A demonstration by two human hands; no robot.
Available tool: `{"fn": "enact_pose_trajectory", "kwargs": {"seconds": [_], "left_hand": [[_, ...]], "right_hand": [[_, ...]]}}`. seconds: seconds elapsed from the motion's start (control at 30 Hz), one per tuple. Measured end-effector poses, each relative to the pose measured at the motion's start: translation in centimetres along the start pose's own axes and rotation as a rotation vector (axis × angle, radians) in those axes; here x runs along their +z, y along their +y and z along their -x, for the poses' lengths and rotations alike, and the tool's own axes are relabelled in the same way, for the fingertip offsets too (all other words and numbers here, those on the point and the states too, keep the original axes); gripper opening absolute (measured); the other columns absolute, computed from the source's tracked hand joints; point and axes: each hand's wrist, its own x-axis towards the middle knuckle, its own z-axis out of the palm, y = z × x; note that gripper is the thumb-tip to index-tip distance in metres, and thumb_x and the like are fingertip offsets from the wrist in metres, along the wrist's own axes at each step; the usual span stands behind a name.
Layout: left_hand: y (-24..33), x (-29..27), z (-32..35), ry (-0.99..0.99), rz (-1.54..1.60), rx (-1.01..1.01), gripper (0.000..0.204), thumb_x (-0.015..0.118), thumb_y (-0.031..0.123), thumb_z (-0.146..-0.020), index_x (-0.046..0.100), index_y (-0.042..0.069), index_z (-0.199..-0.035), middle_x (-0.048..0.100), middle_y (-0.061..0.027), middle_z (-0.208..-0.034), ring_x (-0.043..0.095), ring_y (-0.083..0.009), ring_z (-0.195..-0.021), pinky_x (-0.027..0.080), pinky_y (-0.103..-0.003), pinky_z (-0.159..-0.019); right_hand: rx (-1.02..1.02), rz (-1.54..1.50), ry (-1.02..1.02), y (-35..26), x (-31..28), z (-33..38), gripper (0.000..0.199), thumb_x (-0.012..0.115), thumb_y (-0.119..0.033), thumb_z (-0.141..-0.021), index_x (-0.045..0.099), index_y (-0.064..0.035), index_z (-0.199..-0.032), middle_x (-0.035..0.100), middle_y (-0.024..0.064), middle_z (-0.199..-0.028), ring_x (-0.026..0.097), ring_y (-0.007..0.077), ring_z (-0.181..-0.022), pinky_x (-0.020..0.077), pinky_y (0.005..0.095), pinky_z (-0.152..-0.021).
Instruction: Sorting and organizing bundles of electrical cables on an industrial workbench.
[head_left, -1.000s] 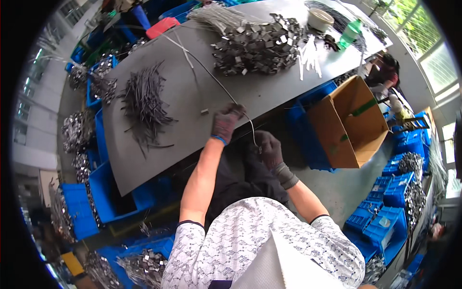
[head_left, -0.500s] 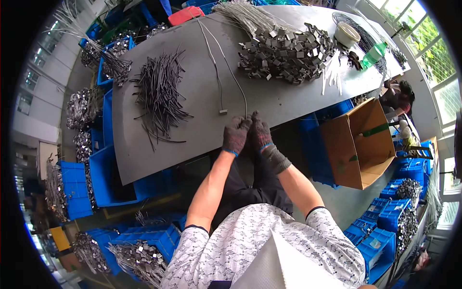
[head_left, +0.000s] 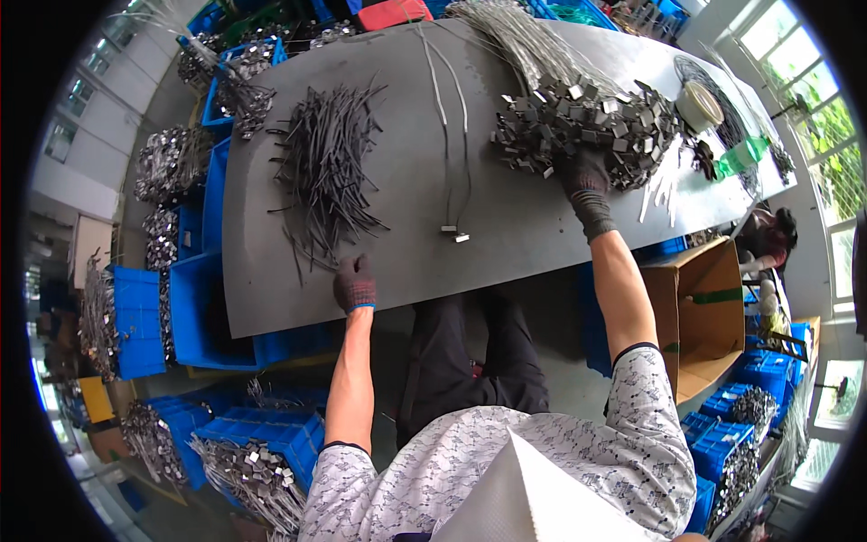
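Note:
My left hand (head_left: 355, 284), in a dark knitted glove, is at the near end of a pile of thin black tubes (head_left: 327, 172). Its fingers are curled closed beside a stray tube end; whether they pinch one is hidden. My right hand (head_left: 585, 179), also gloved, reaches into the near side of a heap of small grey metal clips (head_left: 623, 126). Those fingers are out of sight among the clips. Between the hands lie two grey wires (head_left: 466, 144), each running to a small metal clip (head_left: 462, 238) near the table's front edge.
The grey metal table (head_left: 406, 262) holds a bundle of pale wires (head_left: 533, 45), a round tub (head_left: 699, 107), a green bottle (head_left: 741, 157) and white strips (head_left: 664, 188). Blue crates (head_left: 212, 312) and a cardboard box (head_left: 709, 316) stand below. A person (head_left: 768, 237) sits at the right.
My hands have parted from the wire end at the table's edge: left toward the tubes, right into the clip heap. Both wire ends now lie side by side with clips showing.

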Motion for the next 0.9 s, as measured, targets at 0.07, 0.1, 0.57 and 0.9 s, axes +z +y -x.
{"fn": "enact_pose_trajectory", "kwargs": {"seconds": [0.07, 0.1, 0.57, 0.9], "left_hand": [[0.8, -2.4, -0.7, -0.081, -0.205, -0.165, 0.039, 0.062, 0.046, -0.087, 0.072, 0.010, -0.096, 0.070, -0.0179, -0.097, 0.068, -0.0388, -0.091, 0.053, -0.045, -0.073], [0.0, -2.4, -1.1, -0.054, -0.209, -0.171, 0.039, 0.062, 0.046, -0.087, 0.072, 0.010, -0.096, 0.070, -0.0179, -0.097, 0.068, -0.0388, -0.091, 0.053, -0.045, -0.073], [-3.2, -6.1, 1.2, -0.095, -0.332, -0.191, 0.045, 0.065, 0.047, -0.085, 0.067, 0.009, -0.109, 0.069, -0.0215, -0.106, 0.066, -0.0421, -0.099, 0.053, -0.052, -0.082], [-2.1, -1.4, -1.1, -0.198, -0.357, -0.125, 0.035, 0.059, 0.034, -0.087, 0.070, 0.003, -0.101, 0.067, -0.0251, -0.110, 0.064, -0.0407, -0.105, 0.052, -0.051, -0.088]], "right_hand": [[0.006, 0.134, -0.192, 1.8, 0.8, 0.0, 0.039, 0.069, -0.027, -0.082, 0.066, -0.0071, -0.116, 0.064, 0.0239, -0.114, 0.062, 0.0382, -0.105, 0.0510, 0.0472, -0.084], [0.009, 0.260, -0.375, 2.2, 1.0, -0.3, 0.034, 0.069, -0.025, -0.081, 0.069, -0.0067, -0.109, 0.067, 0.0231, -0.107, 0.064, 0.0374, -0.100, 0.0517, 0.0467, -0.082], [0.348, -0.153, -0.173, 2.1, -4.7, 7.2, 0.042, 0.055, -0.041, -0.093, 0.065, -0.0029, -0.107, 0.069, 0.0246, -0.099, 0.066, 0.0421, -0.094, 0.0528, 0.0499, -0.078], [0.496, 0.157, -0.334, 13.9, 2.6, 2.4, 0.069, 0.049, -0.061, -0.091, 0.062, -0.0013, -0.124, 0.064, 0.0276, -0.121, 0.060, 0.0435, -0.114, 0.0468, 0.0493, -0.096]]}}
